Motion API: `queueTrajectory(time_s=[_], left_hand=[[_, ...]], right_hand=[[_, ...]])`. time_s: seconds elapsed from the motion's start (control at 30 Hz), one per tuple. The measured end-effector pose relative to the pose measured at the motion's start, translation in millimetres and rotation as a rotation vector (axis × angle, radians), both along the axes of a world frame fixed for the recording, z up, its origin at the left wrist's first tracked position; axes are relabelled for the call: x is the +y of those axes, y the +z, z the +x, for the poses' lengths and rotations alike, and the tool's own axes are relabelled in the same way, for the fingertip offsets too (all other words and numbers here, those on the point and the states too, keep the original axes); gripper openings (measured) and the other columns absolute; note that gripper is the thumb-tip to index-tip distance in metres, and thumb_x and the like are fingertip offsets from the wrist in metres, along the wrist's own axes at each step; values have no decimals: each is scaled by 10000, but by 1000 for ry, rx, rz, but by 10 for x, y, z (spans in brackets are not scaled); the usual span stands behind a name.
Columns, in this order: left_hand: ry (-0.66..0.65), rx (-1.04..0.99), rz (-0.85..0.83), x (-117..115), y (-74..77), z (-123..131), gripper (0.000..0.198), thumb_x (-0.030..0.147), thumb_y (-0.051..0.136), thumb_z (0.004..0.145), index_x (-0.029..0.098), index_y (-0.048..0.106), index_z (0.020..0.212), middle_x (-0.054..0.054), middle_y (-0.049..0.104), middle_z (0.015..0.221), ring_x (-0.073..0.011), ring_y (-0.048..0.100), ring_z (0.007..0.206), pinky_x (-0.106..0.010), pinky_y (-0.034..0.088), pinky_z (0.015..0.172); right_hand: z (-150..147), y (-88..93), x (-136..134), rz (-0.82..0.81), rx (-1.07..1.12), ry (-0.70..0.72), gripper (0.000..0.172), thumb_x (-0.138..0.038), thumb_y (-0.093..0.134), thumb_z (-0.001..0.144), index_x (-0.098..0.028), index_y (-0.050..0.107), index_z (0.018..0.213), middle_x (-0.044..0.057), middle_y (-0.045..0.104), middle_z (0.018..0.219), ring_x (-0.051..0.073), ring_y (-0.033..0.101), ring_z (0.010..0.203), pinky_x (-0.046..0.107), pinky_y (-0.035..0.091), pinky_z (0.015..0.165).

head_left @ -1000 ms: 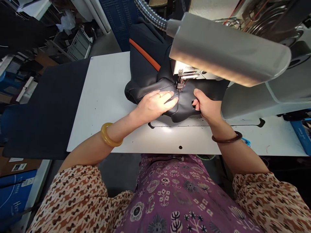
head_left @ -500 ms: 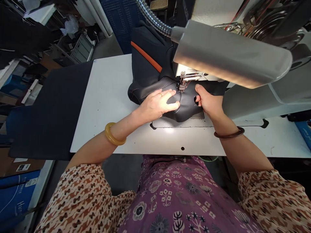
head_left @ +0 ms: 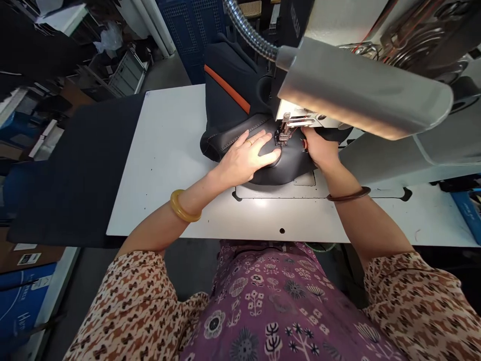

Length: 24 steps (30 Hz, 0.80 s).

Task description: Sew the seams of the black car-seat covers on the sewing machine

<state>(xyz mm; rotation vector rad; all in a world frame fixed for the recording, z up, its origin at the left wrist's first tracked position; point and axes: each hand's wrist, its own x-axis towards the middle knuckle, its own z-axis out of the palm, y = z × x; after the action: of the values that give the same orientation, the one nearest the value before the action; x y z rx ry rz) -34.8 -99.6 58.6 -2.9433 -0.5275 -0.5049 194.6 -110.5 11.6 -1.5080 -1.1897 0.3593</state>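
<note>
Left hand: the left hand [head_left: 244,158] lies open and palm-down on the dark leatherette piece [head_left: 291,170], fingers spread, the tips just beside the presser foot [head_left: 282,136].

Right hand: the right hand [head_left: 319,150] curls around the piece's edge, gripping it to the right of the foot.

Hands: apart, both on the same piece, with the foot between them.

Piece: curved and slightly bunched on the machine bed, caught under the foot. A stitched seam [head_left: 240,138] runs along its left part towards the foot.

Handling: the flat left hand looks well placed to keep the layers smooth, while the right hand's grip can steer the curve. Fingertips this near the foot need care.

Behind: a dark bundle [head_left: 229,113] with an orange stripe [head_left: 227,89] rises beyond the foot; whether it joins the piece is hidden.

Above: a metal lamp [head_left: 361,90] hangs on a gooseneck [head_left: 250,35].

Beneath: a white table [head_left: 161,200] meets a black sheet [head_left: 75,165] on the left.
</note>
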Motion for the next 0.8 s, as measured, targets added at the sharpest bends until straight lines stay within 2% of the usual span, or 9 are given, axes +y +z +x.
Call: queueTrajectory(time_s=[0.1,0.2,0.27,0.33,0.43,0.57,0.63,0.73,0.8], left_hand=[[74,-242,-8,-130,-275,-244,407,80,386,894,280,571,1197,-74,519,1375,-230,428,1333,-526,257,1129],[435,-622,-81,-181,-623,-589,313,254,365,962,242,516,1236,-116,483,1390,-218,412,1339,-464,276,1134],[700,-853,-305,-99,-807,-762,394,389,433,948,202,441,1295,-154,454,1398,-227,415,1329,-422,327,1110],[807,-956,-565,55,-904,-835,421,450,507,913,201,465,1250,-137,516,1330,-223,479,1264,-374,388,1061],[813,-969,-674,249,-893,-801,292,467,485,921,191,575,960,-76,654,1001,-200,612,1012,-328,473,923],[830,-980,-625,173,-741,-755,386,418,332,979,192,515,724,-32,604,733,-160,614,765,-305,483,819],[803,-955,-603,68,-652,-775,329,347,352,977,194,523,742,-33,618,774,-147,612,790,-289,465,847],[759,-907,-571,19,-529,-784,60,203,530,890,198,551,946,-43,634,993,-137,599,919,-261,433,906],[777,-897,-547,94,-471,-753,327,121,636,792,199,513,1084,-56,599,1097,-143,576,984,-259,413,938]], right_hand=[[32,49,-258,-79,-56,6,280,-420,525,836,-201,584,671,13,581,672,205,607,924,429,404,1024],[103,-20,-705,-147,-200,-8,297,-474,515,828,-205,616,752,59,626,768,227,604,895,434,457,928],[139,-163,-1018,-76,-219,-142,277,-441,510,820,-203,628,899,91,646,944,238,587,970,437,460,911],[131,-348,-1285,-93,-63,-195,278,-437,524,801,-207,610,931,93,644,981,231,593,958,430,465,893],[7,-603,-1558,-259,240,-71,309,-487,573,744,-206,582,872,62,652,869,205,626,810,412,485,814],[-321,-748,-1715,-466,498,129,325,-478,640,666,-199,566,816,27,640,862,157,631,757,334,473,769],[-497,-738,-1737,-524,574,196,313,-460,654,643,-195,564,783,21,636,845,148,630,742,313,469,748],[-705,-673,-1763,-555,610,279,283,-428,659,622,-188,572,745,18,644,798,142,627,697,288,460,689],[-784,-629,-1809,-569,621,330,265,-399,668,608,-186,583,742,13,652,775,133,622,670,271,444,657]])
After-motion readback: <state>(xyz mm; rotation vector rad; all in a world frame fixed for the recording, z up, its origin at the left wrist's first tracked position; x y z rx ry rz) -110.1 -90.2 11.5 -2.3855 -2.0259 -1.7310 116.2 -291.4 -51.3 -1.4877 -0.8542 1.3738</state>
